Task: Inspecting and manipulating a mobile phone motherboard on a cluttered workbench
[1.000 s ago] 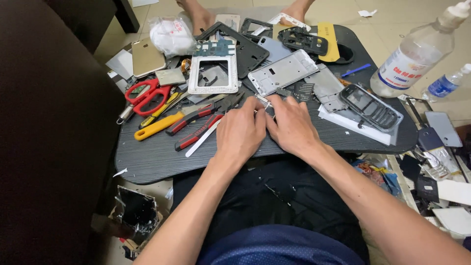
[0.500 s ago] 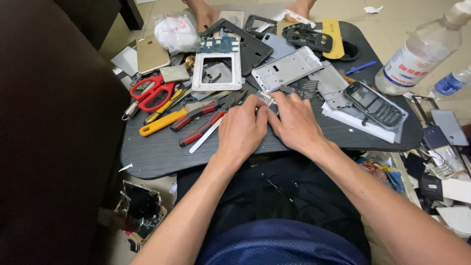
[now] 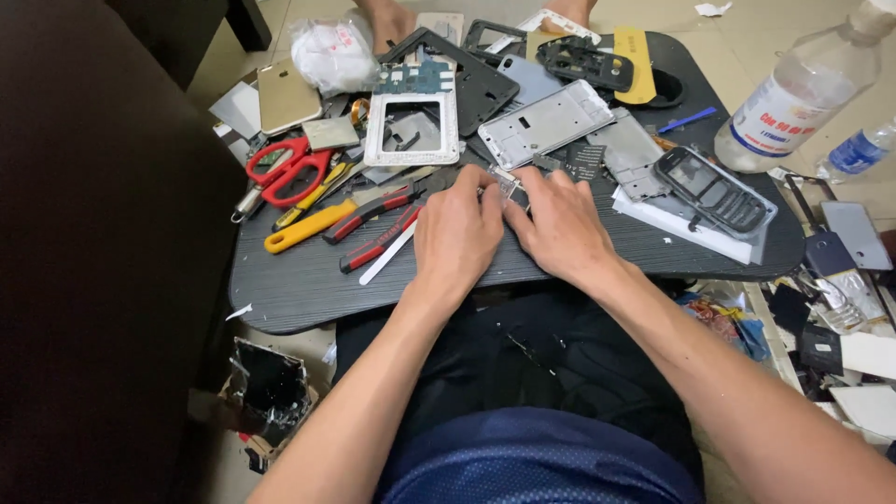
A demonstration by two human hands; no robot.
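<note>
— Where are the hands, and what do they grip?

— Both rest near the middle of the dark table (image 3: 308, 289), close to its front edge; the left hand (image 3: 457, 238) and right hand (image 3: 560, 224) lie side by side, fingertips curled together around a small pale part (image 3: 504, 184) pinched between them; it is too small to tell what kind of part it is

— What lies to the left of them?

— Red-handled pliers (image 3: 369, 213) and a white strip (image 3: 387, 254) just beside the left hand; further toward the left edge a yellow-handled tool (image 3: 303, 227) and red scissors (image 3: 285, 171)

— And packages or labels?

— At the back left corner a crumpled white plastic bag (image 3: 334, 51) with red print, next to a gold phone back (image 3: 285, 93); off the table's right edge a clear plastic bottle (image 3: 803, 93) lies tilted, its white label carrying red and blue print; a smaller bottle with a blue label (image 3: 859, 152) sits just beyond it

— What sits behind the hands?

— A white phone frame (image 3: 411, 131) and a silver phone frame (image 3: 546, 121) toward the back; a grey keypad phone (image 3: 714, 191) on a white sheet (image 3: 691, 233) near the right edge; a yellow piece (image 3: 635, 51) at the back edge; another person's hands show at the far edge, partly cut off
</note>
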